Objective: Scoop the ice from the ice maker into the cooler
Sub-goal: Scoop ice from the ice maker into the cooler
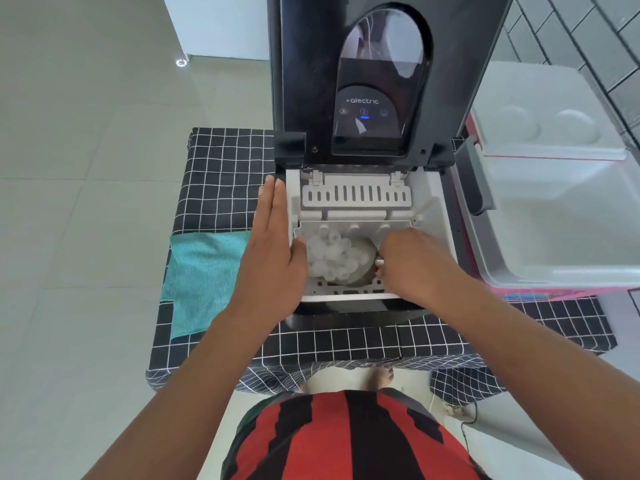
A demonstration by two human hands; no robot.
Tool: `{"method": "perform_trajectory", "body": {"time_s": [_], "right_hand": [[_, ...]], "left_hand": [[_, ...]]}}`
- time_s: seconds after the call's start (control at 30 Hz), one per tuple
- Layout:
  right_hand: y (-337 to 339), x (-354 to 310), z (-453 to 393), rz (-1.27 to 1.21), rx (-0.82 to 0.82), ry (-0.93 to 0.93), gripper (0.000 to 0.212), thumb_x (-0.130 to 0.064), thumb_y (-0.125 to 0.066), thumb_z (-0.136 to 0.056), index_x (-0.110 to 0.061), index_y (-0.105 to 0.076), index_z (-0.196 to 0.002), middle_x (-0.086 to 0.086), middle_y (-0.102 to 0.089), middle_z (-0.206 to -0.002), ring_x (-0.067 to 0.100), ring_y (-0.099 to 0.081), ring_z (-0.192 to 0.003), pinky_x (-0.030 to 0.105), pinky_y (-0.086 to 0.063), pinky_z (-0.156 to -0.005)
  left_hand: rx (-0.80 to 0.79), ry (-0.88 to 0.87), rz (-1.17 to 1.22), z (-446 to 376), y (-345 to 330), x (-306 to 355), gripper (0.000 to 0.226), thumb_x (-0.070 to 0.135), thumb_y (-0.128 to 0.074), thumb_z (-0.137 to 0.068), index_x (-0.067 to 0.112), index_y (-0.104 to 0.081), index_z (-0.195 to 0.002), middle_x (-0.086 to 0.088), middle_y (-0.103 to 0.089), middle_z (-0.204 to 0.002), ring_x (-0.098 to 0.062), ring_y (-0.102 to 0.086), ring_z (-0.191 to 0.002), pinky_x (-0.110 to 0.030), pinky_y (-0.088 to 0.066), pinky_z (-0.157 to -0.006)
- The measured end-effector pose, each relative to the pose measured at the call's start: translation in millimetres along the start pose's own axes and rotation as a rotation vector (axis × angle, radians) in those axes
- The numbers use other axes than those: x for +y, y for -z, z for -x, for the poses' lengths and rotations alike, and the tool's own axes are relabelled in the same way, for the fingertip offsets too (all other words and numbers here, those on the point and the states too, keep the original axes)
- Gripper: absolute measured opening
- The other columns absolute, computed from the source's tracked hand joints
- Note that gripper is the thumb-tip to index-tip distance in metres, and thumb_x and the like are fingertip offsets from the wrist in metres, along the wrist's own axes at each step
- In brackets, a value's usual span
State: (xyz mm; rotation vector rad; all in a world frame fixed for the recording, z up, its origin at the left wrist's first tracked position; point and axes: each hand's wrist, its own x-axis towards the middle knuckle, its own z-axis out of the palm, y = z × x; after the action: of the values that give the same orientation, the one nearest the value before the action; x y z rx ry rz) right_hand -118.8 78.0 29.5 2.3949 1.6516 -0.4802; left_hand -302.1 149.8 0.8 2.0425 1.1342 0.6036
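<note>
Inside the ice maker (360, 202), right hand (412, 261) grips the scoop (363, 261) handle; ice (329, 258) likely slippery, loose; left hand (273, 237) flat, steadying.

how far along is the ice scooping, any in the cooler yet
Early. Done: the ice maker lid stands open, and the cooler to its right is open. In hand: the right hand grips a scoop loaded with ice inside the basket, while the left hand rests flat on the machine's left edge. Left: no ice visible in the cooler; carry this load over and repeat.
</note>
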Motion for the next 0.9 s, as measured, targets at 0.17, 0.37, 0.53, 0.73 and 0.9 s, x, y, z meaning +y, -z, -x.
{"method": "perform_trajectory", "body": {"time_s": [0.17, 0.37, 0.53, 0.73, 0.9], "right_hand": [[-3, -9, -14, -0.007, -0.141, 0.041, 0.033, -0.016, -0.063, -0.085, -0.014, -0.041, -0.061, 0.0, -0.041, -0.066, 0.02, -0.049, -0.068, 0.029, -0.04, -0.061], [-11, -5, -22, -0.108, -0.13, 0.032, 0.026, -0.015, -0.066, -0.083, -0.014, -0.048, -0.063, -0.001, -0.048, -0.066, 0.019, -0.056, -0.068, 0.027, -0.043, -0.057], [-7, 1, -21, -0.126, -0.038, 0.12, 0.01, -0.011, -0.064, -0.079, -0.02, -0.06, -0.082, -0.003, -0.057, -0.073, 0.019, -0.053, -0.074, 0.027, -0.043, -0.061], [-3, 6, -13, -0.077, 0.024, 0.164, 0.032, -0.019, -0.065, -0.081, -0.022, -0.042, -0.059, -0.003, -0.047, -0.061, 0.021, -0.051, -0.063, 0.029, -0.044, -0.055], [11, 16, -3, -0.045, 0.102, 0.222, 0.017, -0.03, -0.062, -0.087, -0.014, -0.067, -0.089, 0.005, -0.062, -0.085, 0.024, -0.058, -0.085, 0.036, -0.051, -0.071]], "left_hand": [[0.003, 0.006, 0.006, 0, -1, -2, 0.073, 0.011, -0.042, -0.1, 0.024, 0.002, -0.158, 0.019, 0.012, -0.163, 0.017, 0.011, -0.139, 0.009, 0.002, -0.097], [0.002, 0.004, 0.003, -2, -2, -3, 0.073, 0.012, -0.042, -0.1, 0.024, 0.002, -0.157, 0.019, 0.012, -0.163, 0.022, 0.014, -0.135, 0.007, 0.005, -0.099], [0.014, -0.005, 0.012, 0, -2, -3, 0.072, 0.015, -0.042, -0.102, 0.024, 0.002, -0.158, 0.019, 0.011, -0.163, 0.015, 0.012, -0.142, 0.005, 0.006, -0.102], [0.025, -0.009, 0.015, 1, -2, -3, 0.069, 0.018, -0.042, -0.103, 0.024, 0.0, -0.158, 0.018, 0.009, -0.163, 0.011, 0.01, -0.145, 0.002, 0.005, -0.105], [0.041, -0.017, 0.05, 2, 0, -3, 0.058, 0.033, -0.03, -0.107, 0.024, -0.004, -0.158, 0.017, 0.004, -0.164, 0.012, 0.007, -0.144, 0.0, 0.002, -0.108]]}}
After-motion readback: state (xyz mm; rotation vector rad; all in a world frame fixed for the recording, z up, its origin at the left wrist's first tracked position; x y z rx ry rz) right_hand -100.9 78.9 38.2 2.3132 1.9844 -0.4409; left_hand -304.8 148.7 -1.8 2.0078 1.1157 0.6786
